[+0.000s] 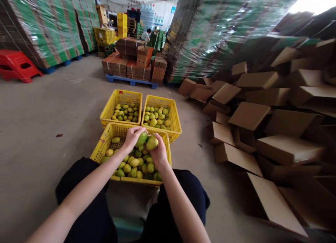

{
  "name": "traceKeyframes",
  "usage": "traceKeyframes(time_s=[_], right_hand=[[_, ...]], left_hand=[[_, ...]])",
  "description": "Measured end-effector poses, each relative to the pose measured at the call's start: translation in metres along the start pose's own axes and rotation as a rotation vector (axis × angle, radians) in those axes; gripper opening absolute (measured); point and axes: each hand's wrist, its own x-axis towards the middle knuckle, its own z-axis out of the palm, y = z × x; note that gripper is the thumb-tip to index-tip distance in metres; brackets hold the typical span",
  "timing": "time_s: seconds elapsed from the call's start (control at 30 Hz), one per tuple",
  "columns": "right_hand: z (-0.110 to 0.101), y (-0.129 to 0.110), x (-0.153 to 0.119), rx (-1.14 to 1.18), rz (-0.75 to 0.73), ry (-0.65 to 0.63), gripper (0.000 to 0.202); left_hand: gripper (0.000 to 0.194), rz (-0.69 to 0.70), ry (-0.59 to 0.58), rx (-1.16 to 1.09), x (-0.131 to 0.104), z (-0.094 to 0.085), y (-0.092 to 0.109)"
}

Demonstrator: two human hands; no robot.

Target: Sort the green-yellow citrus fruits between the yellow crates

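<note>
Over the near yellow crate, my left hand is closed around a green lemon. My right hand grips a yellow-green lemon close beside it. Below both hands, many green and yellow lemons lie in the near crate, mostly toward its front and right. Behind it stand two more yellow crates, a back left crate and a back right crate, each with lemons inside. My wrists partly cover the near crate's contents.
Cardboard boxes are heaped along the right. A blue pallet with stacked cartons stands ahead, and a red stool is at the left. Wrapped green pallet loads rise behind. A person is far back.
</note>
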Motion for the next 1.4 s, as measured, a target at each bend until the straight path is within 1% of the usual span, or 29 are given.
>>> traceKeyframes(time_s=[0.07, 0.13, 0.2, 0.27, 0.33, 0.37, 0.43, 0.5, 0.57, 0.7, 0.77, 0.9, 1.07, 1.13, 1.17, 1.23, 1.27, 1.33, 1.4], right_hand=[[0.001, -0.002, 0.001, -0.040, -0.031, -0.020, 0.032], [0.002, -0.002, 0.001, -0.129, -0.073, -0.018, 0.032], [0.003, 0.003, 0.001, -0.227, -0.108, 0.033, 0.037], [0.006, 0.009, 0.003, -0.292, -0.109, 0.098, 0.041], [0.010, 0.013, 0.005, -0.289, -0.061, 0.103, 0.039], [0.013, 0.013, 0.007, -0.260, -0.028, 0.076, 0.037], [0.016, 0.010, 0.009, -0.159, 0.015, -0.008, 0.031], [0.014, 0.002, 0.011, -0.065, 0.023, -0.052, 0.026], [0.008, -0.005, 0.014, -0.008, 0.067, -0.063, 0.022], [-0.011, -0.013, 0.021, 0.024, 0.207, -0.074, 0.026], [-0.018, -0.011, 0.025, 0.028, 0.249, -0.086, 0.027], [-0.024, -0.006, 0.031, 0.068, 0.317, -0.107, 0.021], [-0.024, -0.001, 0.037, 0.070, 0.339, -0.060, 0.019], [-0.022, -0.001, 0.038, 0.071, 0.325, -0.049, 0.019], [-0.020, -0.001, 0.039, 0.078, 0.312, -0.051, 0.020], [-0.017, -0.002, 0.038, 0.084, 0.266, -0.071, 0.021], [-0.015, -0.002, 0.036, 0.070, 0.219, -0.084, 0.022], [-0.012, 0.000, 0.033, -0.014, 0.072, -0.089, 0.026], [-0.010, 0.006, 0.030, -0.156, -0.099, -0.084, 0.041]], left_hand=[[0.027, -0.074, 0.033, -0.135, 0.005, 0.002, 0.000], [0.028, -0.219, 0.045, -0.352, 0.012, 0.004, 0.000], [0.029, -0.377, 0.064, -0.588, 0.020, 0.004, 0.001], [0.029, -0.481, 0.125, -0.783, 0.026, 0.003, 0.002], [0.033, -0.519, 0.184, -0.916, 0.029, 0.002, 0.004], [0.036, -0.518, 0.193, -0.961, 0.028, 0.001, 0.005], [0.042, -0.491, 0.173, -1.020, 0.026, 0.001, 0.008], [0.044, -0.469, 0.142, -1.063, 0.023, 0.000, 0.011], [0.041, -0.482, 0.153, -1.099, 0.021, -0.002, 0.013], [0.037, -0.562, 0.272, -1.103, 0.017, -0.011, 0.010], [0.035, -0.607, 0.301, -1.076, 0.013, -0.017, 0.006], [0.039, -0.673, 0.264, -1.040, 0.005, -0.023, 0.004], [0.048, -0.808, 0.212, -1.103, -0.003, -0.027, 0.000], [0.050, -0.835, 0.159, -1.116, -0.004, -0.029, -0.005], [0.050, -0.817, 0.129, -1.115, -0.004, -0.030, -0.007], [0.050, -0.736, 0.065, -1.099, -0.002, -0.031, -0.012], [0.050, -0.685, 0.028, -1.083, -0.001, -0.031, -0.013], [0.049, -0.595, -0.050, -1.036, 0.001, -0.029, -0.013], [0.047, -0.522, -0.097, -0.978, 0.002, -0.024, -0.013]])
